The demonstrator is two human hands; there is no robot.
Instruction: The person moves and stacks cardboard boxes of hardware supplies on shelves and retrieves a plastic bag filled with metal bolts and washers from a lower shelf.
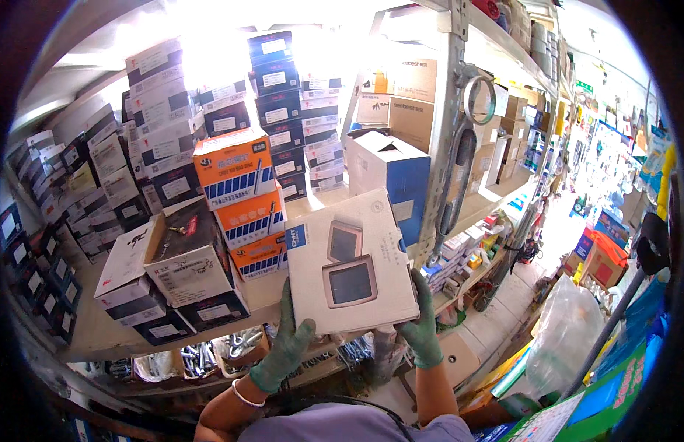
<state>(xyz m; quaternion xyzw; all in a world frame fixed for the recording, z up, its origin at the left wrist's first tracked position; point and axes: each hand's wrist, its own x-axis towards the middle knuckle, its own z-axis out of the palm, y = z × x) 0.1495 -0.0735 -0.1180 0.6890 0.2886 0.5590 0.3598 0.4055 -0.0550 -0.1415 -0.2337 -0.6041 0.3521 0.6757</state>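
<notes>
A white cardboard box (350, 265) with a blue corner and pictures of two switch-like panels is held up before me, tilted. My left hand (294, 342), in a green glove, grips its lower left side. On its lower right side is my right hand (422, 326), gloved in green too. Just left of the box stands a stack of orange, white and blue boxes (242, 204). Behind it is a taller white and blue carton (400, 182). An opened carton (190, 254) with small metal parts on top sits farther left on the shelf.
Stacks of dark and white boxes (165, 119) fill the shelf's left and back. A perforated metal upright (444, 110) carries a roll of tape (479, 100). Bins of metal hardware (198, 359) are below the shelf board (264, 320). A stool (458, 359) stands in the tiled aisle.
</notes>
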